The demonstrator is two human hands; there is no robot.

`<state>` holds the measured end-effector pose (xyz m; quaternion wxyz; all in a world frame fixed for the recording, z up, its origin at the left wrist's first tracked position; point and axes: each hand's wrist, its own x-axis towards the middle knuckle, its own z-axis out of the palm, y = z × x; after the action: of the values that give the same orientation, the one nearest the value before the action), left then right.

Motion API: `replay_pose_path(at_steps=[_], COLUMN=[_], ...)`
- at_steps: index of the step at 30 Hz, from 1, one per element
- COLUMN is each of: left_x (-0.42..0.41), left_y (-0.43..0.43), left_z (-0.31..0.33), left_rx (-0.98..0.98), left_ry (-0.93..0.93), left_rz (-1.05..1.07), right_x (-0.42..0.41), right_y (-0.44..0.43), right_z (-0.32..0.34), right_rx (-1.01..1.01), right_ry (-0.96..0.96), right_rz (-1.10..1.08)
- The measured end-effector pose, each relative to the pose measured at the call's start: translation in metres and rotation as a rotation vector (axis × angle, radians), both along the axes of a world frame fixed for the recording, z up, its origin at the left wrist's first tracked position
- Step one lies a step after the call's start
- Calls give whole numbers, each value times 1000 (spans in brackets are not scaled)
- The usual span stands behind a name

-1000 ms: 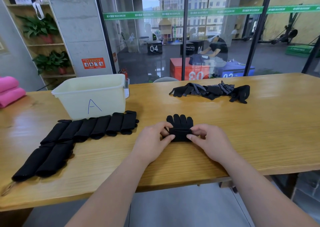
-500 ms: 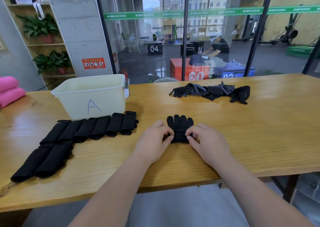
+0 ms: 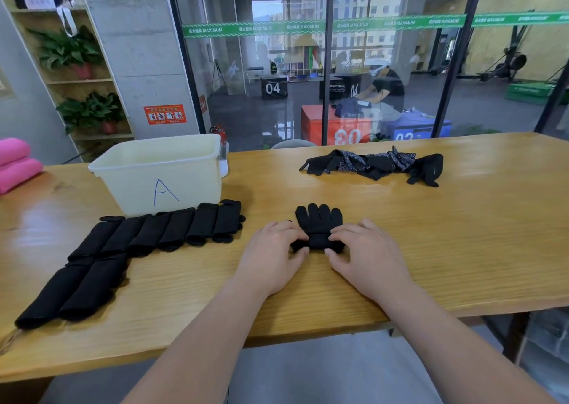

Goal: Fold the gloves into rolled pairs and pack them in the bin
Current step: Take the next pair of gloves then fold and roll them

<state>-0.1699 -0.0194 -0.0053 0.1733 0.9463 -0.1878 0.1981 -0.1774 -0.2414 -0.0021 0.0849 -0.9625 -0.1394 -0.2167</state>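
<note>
A wooden surface point(image 3: 431, 249) fronts a glass wall point(image 3: 385, 65) onto a gym floor. Far left stand a concrete pillar point(image 3: 135, 49) and a shelf point(image 3: 77, 80) of potted plants point(image 3: 69, 49).

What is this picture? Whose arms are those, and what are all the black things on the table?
There is no machine here. The arms belong to a person who wears a camera on the head, so you see what that person sees when looking down. The left hand and the right hand pinch the rolled-up near end of a black glove. The glove's fingers lie flat on the wooden table. To the left, finished rolls lie in rows in front of a pale bin marked A. Further back sits a pile of loose gloves, not yet rolled. Behind the glass is another room.
</note>
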Motion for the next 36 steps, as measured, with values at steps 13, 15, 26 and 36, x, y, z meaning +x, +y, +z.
replay_pose_path(at_steps=[13, 15, 26, 36], left_x=[-3, -5, -3, -1], left_y=[4, 5, 4, -2], left_z=[5, 6, 4, -1], left_rx=[-170, -244, -291, -96], left_ry=[69, 96, 62, -85], left_rz=[-44, -30, 4, 20], right_x=[1, 4, 8, 11], right_y=[-10, -13, -9, 1], right_z=[0, 0, -2, -13], right_rx=[330, 431, 402, 27], right_ry=[88, 133, 38, -228], right_rz=[93, 112, -20, 9])
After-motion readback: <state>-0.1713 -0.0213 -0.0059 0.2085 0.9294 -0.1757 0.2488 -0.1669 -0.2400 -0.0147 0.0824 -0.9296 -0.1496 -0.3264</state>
